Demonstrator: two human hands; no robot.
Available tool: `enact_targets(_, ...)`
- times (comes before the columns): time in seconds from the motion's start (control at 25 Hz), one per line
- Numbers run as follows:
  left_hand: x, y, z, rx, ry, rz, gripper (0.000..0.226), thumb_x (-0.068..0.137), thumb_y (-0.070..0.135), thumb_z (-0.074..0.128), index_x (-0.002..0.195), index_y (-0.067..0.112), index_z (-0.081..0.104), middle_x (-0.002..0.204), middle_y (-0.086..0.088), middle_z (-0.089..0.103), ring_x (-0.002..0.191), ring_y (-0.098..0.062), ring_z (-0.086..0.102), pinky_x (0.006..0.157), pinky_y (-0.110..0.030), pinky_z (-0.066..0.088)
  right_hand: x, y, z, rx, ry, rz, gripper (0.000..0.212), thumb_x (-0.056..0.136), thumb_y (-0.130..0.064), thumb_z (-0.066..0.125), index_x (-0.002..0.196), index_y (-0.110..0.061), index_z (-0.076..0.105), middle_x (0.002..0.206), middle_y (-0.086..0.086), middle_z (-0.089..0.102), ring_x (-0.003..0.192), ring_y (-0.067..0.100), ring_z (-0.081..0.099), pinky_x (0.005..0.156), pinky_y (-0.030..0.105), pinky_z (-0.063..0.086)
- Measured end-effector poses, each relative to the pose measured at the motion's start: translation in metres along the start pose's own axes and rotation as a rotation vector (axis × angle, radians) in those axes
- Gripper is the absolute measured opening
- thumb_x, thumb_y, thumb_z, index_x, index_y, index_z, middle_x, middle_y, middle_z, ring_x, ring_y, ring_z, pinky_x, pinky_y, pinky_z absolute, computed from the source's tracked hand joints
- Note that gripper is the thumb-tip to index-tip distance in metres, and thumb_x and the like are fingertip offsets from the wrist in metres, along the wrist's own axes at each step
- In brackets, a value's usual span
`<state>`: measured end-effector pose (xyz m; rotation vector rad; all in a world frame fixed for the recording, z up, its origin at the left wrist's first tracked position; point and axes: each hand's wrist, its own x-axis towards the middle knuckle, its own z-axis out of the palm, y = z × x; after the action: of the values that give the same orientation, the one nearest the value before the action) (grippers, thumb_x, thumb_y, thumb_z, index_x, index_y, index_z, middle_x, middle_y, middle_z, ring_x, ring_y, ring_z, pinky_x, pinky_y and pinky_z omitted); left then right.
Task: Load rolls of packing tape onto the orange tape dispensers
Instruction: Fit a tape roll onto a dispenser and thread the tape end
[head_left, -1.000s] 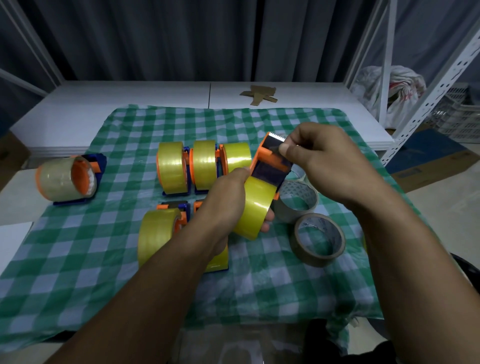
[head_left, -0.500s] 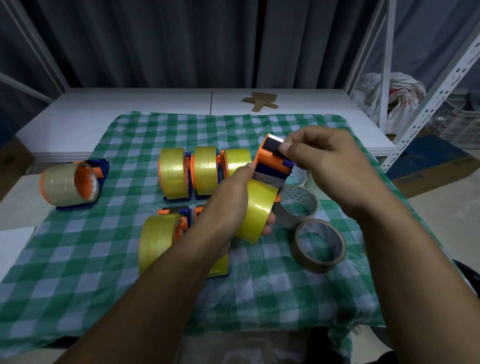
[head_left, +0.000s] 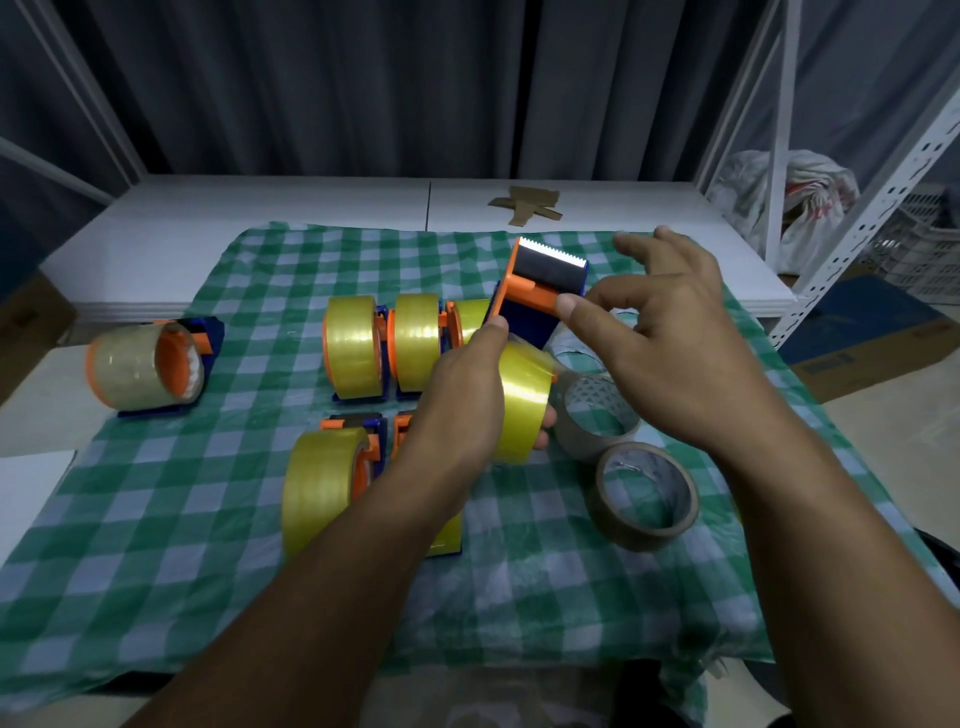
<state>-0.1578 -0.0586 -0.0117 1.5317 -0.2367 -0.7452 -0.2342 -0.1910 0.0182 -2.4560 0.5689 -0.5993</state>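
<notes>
Item: orange-and-blue plastic tape dispenser (head_left: 540, 296) carrying a yellow translucent tape roll (head_left: 522, 402), clamped in the left hand (head_left: 467, 395) above the green checked cloth (head_left: 156, 519). Change: right hand (head_left: 670, 338) has released its pinch near the serrated blade; fingers now spread, thumb touching the orange bar. Judgement: threading nearly finished. 2 brown tape rolls (head_left: 644, 493) lie under the right hand.

One orange-and-blue tape dispenser (head_left: 540, 296) is held raised at centre, toothed blade tilted up and away, with a yellow tape roll (head_left: 522, 402) mounted at its near end. Three loaded dispensers (head_left: 410, 345) stand in a far row; two more (head_left: 332, 480) sit nearer. Another loaded dispenser (head_left: 148, 369) lies far left. Two brown loose rolls (head_left: 644, 496) lie flat at right.
</notes>
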Motion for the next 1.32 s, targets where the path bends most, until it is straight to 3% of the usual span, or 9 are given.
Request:
enact_targets(0.12,0.002,-0.001,0.001,-0.045,0.029,0.069,0.049,0.106,0.049,0.037,0.103,0.012,0.069,0.076,-0.014,0.076,0.062,-0.027,0.069,0.070,-0.049,0.060,-0.005,-0.006,0.002,-0.008,0.195,-0.051,0.022,0.095,-0.044,0.063,0.091,-0.025,0.074,0.116,0.005,0.057,0.118,0.021,0.046,0.087,0.033,0.038)
enact_targets(0.28,-0.001,-0.001,0.001,-0.020,0.025,0.080,0.050,0.107,0.048,0.036,0.109,0.011,0.068,0.067,-0.009,0.074,0.059,-0.022,0.071,0.054,-0.031,0.055,-0.003,-0.014,0.002,0.181,-0.091,0.000,0.022,0.097,-0.040,0.062,0.088,-0.024,0.074,0.071,0.000,0.060,0.060,0.005,0.050,0.061,0.030,0.036)
enact_targets(0.36,-0.001,-0.002,0.001,0.005,0.031,0.094,0.048,0.106,0.048,0.036,0.113,0.013,0.068,0.075,-0.011,0.075,0.064,-0.022,0.073,0.053,-0.029,0.056,-0.003,-0.015,0.004,0.213,-0.180,0.023,0.020,0.099,-0.038,0.059,0.096,-0.026,0.075,0.073,0.001,0.064,0.061,0.003,0.053,0.062,0.032,0.042)
enact_targets(0.56,0.004,-0.007,0.002,0.079,0.045,0.179,0.053,0.098,0.057,0.037,0.103,0.020,0.076,0.096,-0.016,0.075,0.095,-0.036,0.071,0.090,-0.059,0.056,-0.005,-0.013,0.007,0.201,-0.259,0.012,0.012,0.099,-0.031,0.062,0.098,-0.030,0.073,0.077,-0.010,0.061,0.063,-0.005,0.054,0.059,0.014,0.040)
enact_targets(0.68,0.004,-0.006,0.002,0.069,0.049,0.136,0.053,0.103,0.053,0.038,0.114,0.014,0.071,0.098,-0.018,0.074,0.087,-0.032,0.074,0.075,-0.045,0.061,-0.004,-0.013,0.005,0.315,-0.223,0.040,0.012,0.095,-0.025,0.068,0.088,-0.016,0.073,0.063,-0.019,0.059,0.055,-0.008,0.052,0.054,0.009,0.034)
enact_targets(0.8,0.003,-0.005,0.000,0.071,0.039,0.109,0.050,0.106,0.048,0.036,0.119,0.011,0.068,0.094,-0.018,0.074,0.073,-0.025,0.074,0.056,-0.031,0.055,-0.003,-0.013,0.003,0.420,-0.219,0.098,0.017,0.092,-0.024,0.072,0.086,-0.008,0.070,0.067,0.001,0.064,0.056,0.001,0.050,0.056,0.019,0.041)
enact_targets(0.88,0.002,-0.005,0.000,0.067,0.038,0.111,0.049,0.107,0.047,0.036,0.114,0.012,0.069,0.089,-0.017,0.074,0.069,-0.024,0.074,0.055,-0.030,0.054,-0.003,-0.015,0.002,0.474,-0.223,0.123,0.015,0.091,-0.021,0.074,0.086,-0.008,0.070,0.075,0.012,0.069,0.057,0.005,0.053,0.055,0.020,0.044)
enact_targets(1.04,0.000,-0.003,0.001,0.057,0.028,0.116,0.049,0.107,0.045,0.035,0.109,0.012,0.070,0.085,-0.013,0.074,0.063,-0.019,0.073,0.049,-0.025,0.052,-0.003,-0.016,0.000,0.523,-0.188,0.146,0.009,0.087,-0.016,0.077,0.087,-0.008,0.072,0.072,0.006,0.074,0.056,0.002,0.059,0.052,0.013,0.045)
enact_targets(1.32,-0.002,-0.001,0.002,0.107,0.038,0.107,0.054,0.106,0.050,0.035,0.097,0.012,0.072,0.079,-0.019,0.075,0.071,-0.034,0.073,0.066,-0.044,0.059,-0.004,-0.015,0.001,0.463,-0.261,0.159,0.009,0.082,-0.012,0.081,0.087,-0.008,0.075,0.073,0.007,0.073,0.060,0.003,0.064,0.059,0.013,0.051)
